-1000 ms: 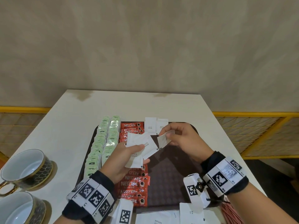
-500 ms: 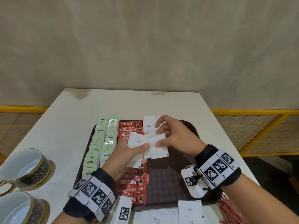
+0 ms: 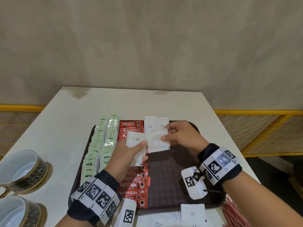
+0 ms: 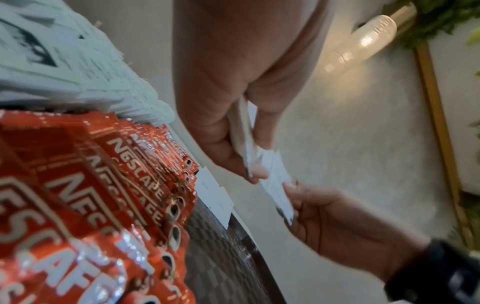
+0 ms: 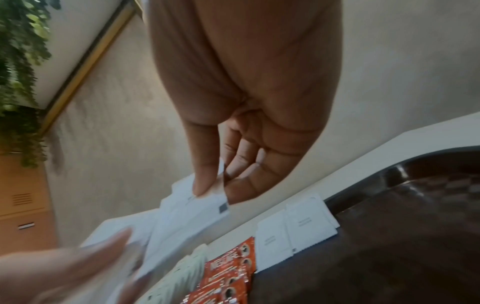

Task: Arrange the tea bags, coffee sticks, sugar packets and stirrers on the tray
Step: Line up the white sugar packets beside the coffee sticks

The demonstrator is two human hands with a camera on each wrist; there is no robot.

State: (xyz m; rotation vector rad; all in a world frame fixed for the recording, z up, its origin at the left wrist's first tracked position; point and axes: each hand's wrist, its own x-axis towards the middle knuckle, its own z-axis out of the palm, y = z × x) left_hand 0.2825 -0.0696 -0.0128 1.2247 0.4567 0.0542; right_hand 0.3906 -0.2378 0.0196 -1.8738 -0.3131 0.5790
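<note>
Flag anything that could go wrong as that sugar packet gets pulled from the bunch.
The left hand pinches several sugar packets loosely above the coffee sticks; as the right hand draws one packet away, others may slip and scatter. Setting it down could also nudge the two packets already placed at the tray far edge.

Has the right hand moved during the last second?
Yes. The right hand moved left toward the left hand, judged against the two sugar packets lying at the tray's far edge.

Beige wall, white table, perhaps foliage.
</note>
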